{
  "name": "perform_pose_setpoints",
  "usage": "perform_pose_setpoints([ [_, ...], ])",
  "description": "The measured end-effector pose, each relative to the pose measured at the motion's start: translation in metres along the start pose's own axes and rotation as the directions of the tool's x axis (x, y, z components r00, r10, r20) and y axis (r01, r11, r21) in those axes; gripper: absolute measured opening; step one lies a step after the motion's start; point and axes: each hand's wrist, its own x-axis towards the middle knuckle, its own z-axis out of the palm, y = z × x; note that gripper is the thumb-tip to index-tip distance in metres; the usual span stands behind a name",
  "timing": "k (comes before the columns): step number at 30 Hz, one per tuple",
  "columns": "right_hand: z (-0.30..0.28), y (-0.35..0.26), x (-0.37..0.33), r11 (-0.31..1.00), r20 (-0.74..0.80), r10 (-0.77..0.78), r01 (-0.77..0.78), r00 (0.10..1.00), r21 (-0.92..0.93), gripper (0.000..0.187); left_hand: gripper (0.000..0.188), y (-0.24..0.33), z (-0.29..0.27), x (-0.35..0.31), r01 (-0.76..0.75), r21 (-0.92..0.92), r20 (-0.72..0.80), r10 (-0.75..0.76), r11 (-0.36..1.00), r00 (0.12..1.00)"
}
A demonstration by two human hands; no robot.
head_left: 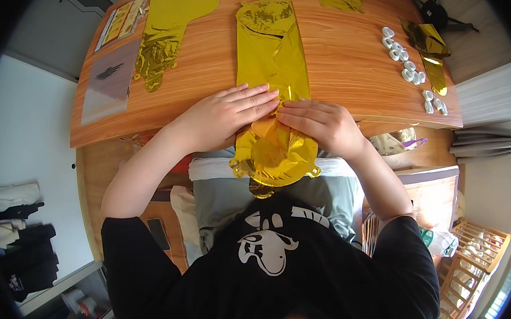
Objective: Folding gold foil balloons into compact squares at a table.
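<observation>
A flat gold foil balloon (269,60) stretches from the tabletop over the table's front edge, its rounded, tabbed end overhanging above my lap. My left hand (230,111) is on it from the left, with fingers together and reaching inward across the foil. From the right, my right hand (323,123) lies over it the same way. The fingertips of both hands nearly meet at a wrinkled spot in the middle of the foil. Both hands seem closed on the balloon, though the thumbs are hidden.
More gold foil balloons (168,32) lie left, at the far edge and at the far right. Several small white ribbon rolls (409,66) sit on the right of the wooden table (345,59). A clear plastic sheet (109,84) is at left. A phone (158,234) lies lower left.
</observation>
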Motion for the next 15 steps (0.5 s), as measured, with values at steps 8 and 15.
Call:
perform_pose_setpoints([
  [8,-0.015,-0.004,0.026,0.765,0.149,0.502,-0.517,0.852,0.384,0.049,0.036,-0.01,-0.008,0.001,0.24,-0.72,0.083,-0.263,0.651,0.961],
  [15,-0.008,0.031,0.048,0.541,0.347,0.637,-0.719,0.689,0.436,0.039,0.039,-0.02,0.003,0.016,0.351,-0.845,0.08,-0.552,0.404,0.83],
])
